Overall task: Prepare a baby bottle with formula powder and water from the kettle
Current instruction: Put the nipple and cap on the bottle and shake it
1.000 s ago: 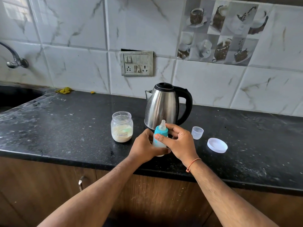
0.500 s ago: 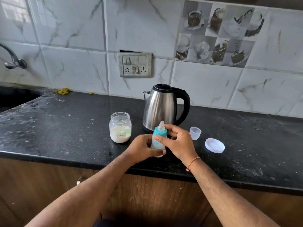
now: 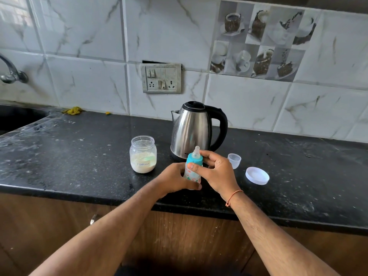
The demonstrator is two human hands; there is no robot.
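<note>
A small baby bottle (image 3: 192,172) with a teal collar and clear teat stands upright on the black counter (image 3: 79,160), just in front of the steel kettle (image 3: 194,130). My left hand (image 3: 175,179) grips the bottle's lower body. My right hand (image 3: 216,170) holds the teal collar, thumb in front and fingers behind it. An open glass jar of white formula powder (image 3: 143,154), labelled "Formula", stands to the left of the bottle.
A small clear cup (image 3: 234,160) and a white jar lid (image 3: 257,175) lie on the counter right of my hands. A sink (image 3: 14,118) and tap (image 3: 12,74) are at far left. A switch plate (image 3: 161,78) sits on the tiled wall.
Both hands stay on the bottle. My right-hand fingers have shifted slightly around the teal collar, and my left hand has slid lower on the body.
</note>
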